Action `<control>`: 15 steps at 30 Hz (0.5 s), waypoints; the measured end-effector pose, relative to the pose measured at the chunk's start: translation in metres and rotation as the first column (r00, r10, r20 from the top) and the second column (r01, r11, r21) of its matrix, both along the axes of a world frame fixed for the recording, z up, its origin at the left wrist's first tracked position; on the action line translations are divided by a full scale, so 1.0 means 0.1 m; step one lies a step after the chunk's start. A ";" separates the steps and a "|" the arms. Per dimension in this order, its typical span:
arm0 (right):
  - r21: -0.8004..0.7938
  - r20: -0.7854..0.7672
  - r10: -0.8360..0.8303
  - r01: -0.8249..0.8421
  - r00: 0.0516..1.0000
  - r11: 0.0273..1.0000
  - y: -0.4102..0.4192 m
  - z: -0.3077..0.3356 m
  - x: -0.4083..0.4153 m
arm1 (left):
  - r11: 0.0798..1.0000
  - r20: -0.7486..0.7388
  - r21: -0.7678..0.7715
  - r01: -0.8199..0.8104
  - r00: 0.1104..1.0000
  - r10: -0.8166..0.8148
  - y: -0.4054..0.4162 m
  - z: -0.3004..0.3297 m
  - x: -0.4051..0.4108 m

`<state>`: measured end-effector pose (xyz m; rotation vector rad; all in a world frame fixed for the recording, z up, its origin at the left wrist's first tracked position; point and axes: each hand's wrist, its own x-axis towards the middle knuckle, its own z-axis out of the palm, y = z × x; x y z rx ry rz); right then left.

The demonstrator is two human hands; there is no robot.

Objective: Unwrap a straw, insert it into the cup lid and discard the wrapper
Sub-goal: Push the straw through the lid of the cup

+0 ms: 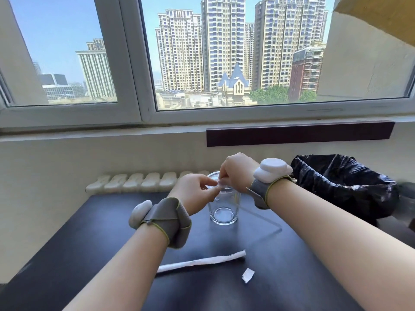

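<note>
Both hands over the cup [223, 207], which sits mid-table on the dark table [89, 243], w/ its lid [214, 176] on top. Left hand [193, 194] just left of the cup rim, thumb + index closed toward the lid centre. Looks like it's pinching or guiding the straw tip, but the contact is blurred, can't tell for sure. Right hand [238, 171] above/behind the cup, fingers curled down and pinched at the same spot.

Straw [258, 215] is clear and hard to see: it runs from the lid down to the right of the cup, far end near the table. Prob. held low and slanted bc the tip is being lined up w/ the lid hole; two hands = one aims, one steadies. Judgement: insertion step, not yet seated.

Wrapper [202, 261] lies flat on the table nearer the person than the cup, empty-looking. Small torn scrap [247, 274] just right of it. Both still to bin.

Bin [345, 189] w/ black liner is right of the cup, off the table edge, easy reach for the right hand.

No brand, label or readable writing anywhere: cup plain, wrapper plain, wrist bands [166, 221] unmarked.
</note>
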<state>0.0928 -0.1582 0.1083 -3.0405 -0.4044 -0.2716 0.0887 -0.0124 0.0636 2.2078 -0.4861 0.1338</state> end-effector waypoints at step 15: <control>-0.299 0.204 0.096 -0.032 0.974 0.954 0.03 -0.15 -0.07 | 0.997 0.015 0.079 0.025 1.000 -0.026 0.04 -0.02 0.01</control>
